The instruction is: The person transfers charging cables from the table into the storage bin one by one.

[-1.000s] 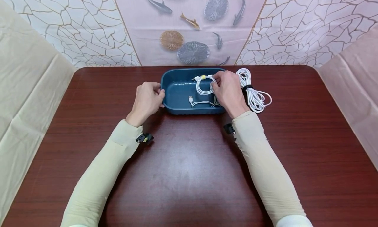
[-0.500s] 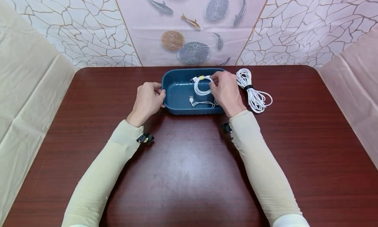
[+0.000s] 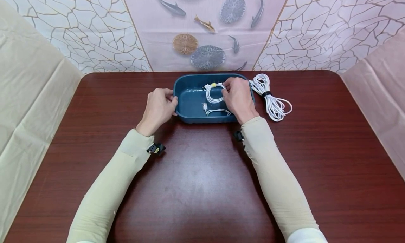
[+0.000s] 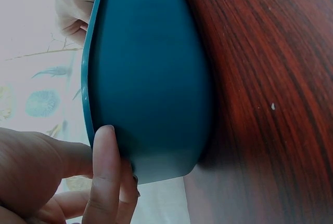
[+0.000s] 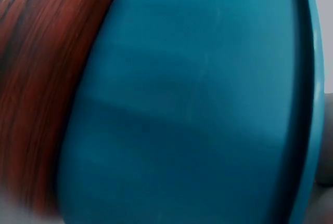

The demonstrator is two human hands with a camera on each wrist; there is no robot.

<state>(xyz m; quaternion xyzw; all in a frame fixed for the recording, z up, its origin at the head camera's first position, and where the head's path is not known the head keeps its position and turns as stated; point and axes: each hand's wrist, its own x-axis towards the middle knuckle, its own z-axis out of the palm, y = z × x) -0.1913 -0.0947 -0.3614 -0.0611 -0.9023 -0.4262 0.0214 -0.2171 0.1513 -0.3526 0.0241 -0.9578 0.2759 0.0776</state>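
A dark blue plastic bin (image 3: 206, 119) stands near the table's far edge. At its left end my left hand (image 3: 157, 106) pinches the rim, fingers (image 4: 106, 174) against the outer wall in the left wrist view. My right hand (image 3: 239, 99) reaches over the bin and pinches the right side of a coiled white charging cable (image 3: 215, 101) with a yellow tie. A second white cable (image 3: 218, 110), its USB plug showing, lies near the bin's front wall. The right wrist view is mostly filled by the bin's outer wall (image 5: 187, 99); the right fingertips are hidden there.
Just right of the bin, a long white cable bundle (image 3: 274, 102) with a black strap lies on the dark red wood table (image 3: 202, 172). A patterned backdrop (image 3: 209, 32) rises behind the table's far edge.
My right hand has shifted left and slightly down with the coiled cable, uncovering the bin's right end. The left hand stays on the rim.
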